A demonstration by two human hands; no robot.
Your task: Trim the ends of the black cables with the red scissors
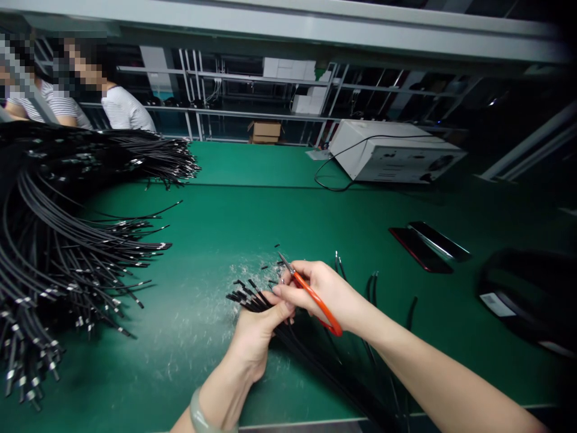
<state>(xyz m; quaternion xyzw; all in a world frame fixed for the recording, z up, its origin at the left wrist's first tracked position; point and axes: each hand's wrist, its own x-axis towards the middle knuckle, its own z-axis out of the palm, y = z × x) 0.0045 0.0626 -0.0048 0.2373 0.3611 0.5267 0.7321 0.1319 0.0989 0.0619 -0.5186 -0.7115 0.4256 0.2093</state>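
My left hand (pixel 259 325) is wrapped round a bundle of black cables (pixel 311 355), whose cut ends fan out to the left above my thumb. In my right hand (pixel 322 291) are scissors (pixel 318 300) with orange handles, their pointed metal blades aimed up and to the left. The fingertips of my right hand are close to the left thumb, by the cable ends; whether they also pinch a cable is hidden. Short black offcuts (pixel 264 267) and pale, hair-like scraps (pixel 198 319) lie on the green mat (pixel 252 216) around the bundle.
A large heap of black cables (pixel 81 240) covers the left side. At right lie two phones (pixel 421 249) and a black roll (pixel 527 300) with a white label. A white machine (pixel 396 150) stands at the back. Two people in striped shirts (pixel 126 108) are beyond the bench.
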